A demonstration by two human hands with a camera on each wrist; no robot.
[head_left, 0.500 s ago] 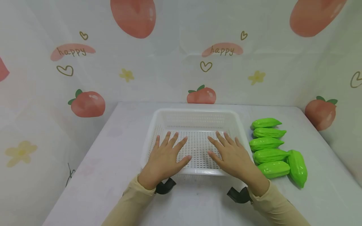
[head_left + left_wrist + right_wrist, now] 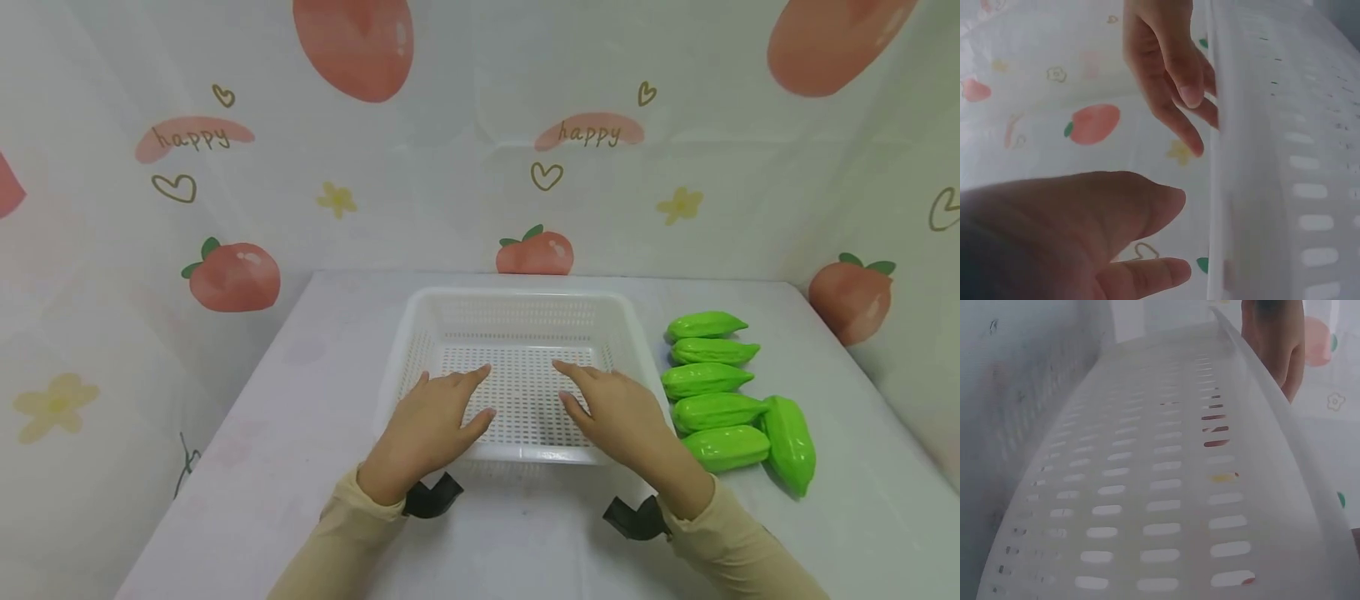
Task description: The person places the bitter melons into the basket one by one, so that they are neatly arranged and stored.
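1. Head view: a white perforated basket (image 2: 525, 454) is set on the pale surface (image 2: 525, 533), ahead of the person. Its slotted floor is seen between the two hands.
2. Head view: the left hand (image 2: 427, 421) is held over the basket's near left corner, thumb and index finger spread apart. The right hand (image 2: 618, 417) is held likewise over the near right corner. Nothing is gripped by either; contact with the rim cannot be told.
3. Head view: six green ribbed pieces (image 2: 707, 381) are found outside the basket, to its right. Five are laid in a column; the sixth is placed crosswise at the near end, touching.
4. Left wrist view: the left hand's thumb and index finger are seen extended beside the slotted wall. The right hand is shown beyond, fingers loosely extended, some partly hidden by the basket's edge.
5. Right wrist view: the frame is largely filled by the slotted wall; the left hand is seen past its rim, fingertips partly hidden.
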